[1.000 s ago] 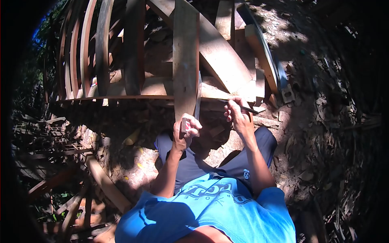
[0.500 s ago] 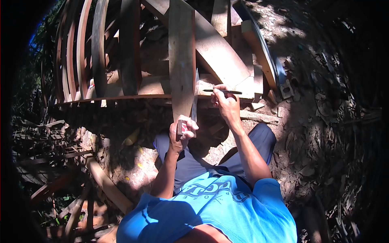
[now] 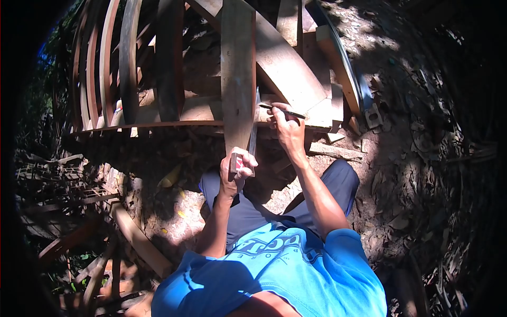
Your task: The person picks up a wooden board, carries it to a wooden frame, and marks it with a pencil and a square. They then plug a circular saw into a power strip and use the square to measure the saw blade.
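Note:
My left hand is closed around the handle of a square, a wooden block with a red mark; fingers wrap its near side. Its metal blade runs forward along the right edge of an upright-looking wooden board, whose near end lies at that hand. To the right, my right hand pinches a thin black pen whose tip points left toward the blade. A gap shows between that hand and the board.
Curved wooden slats stand in a row at the upper left, on a long beam. A wide diagonal plank lies behind the pen. Loose wood and dry leaves cover the ground at both sides.
My right hand has moved left and slightly forward with the pen, bringing the tip closer to the board's edge. The left hand has shifted slightly forward and still holds the square.

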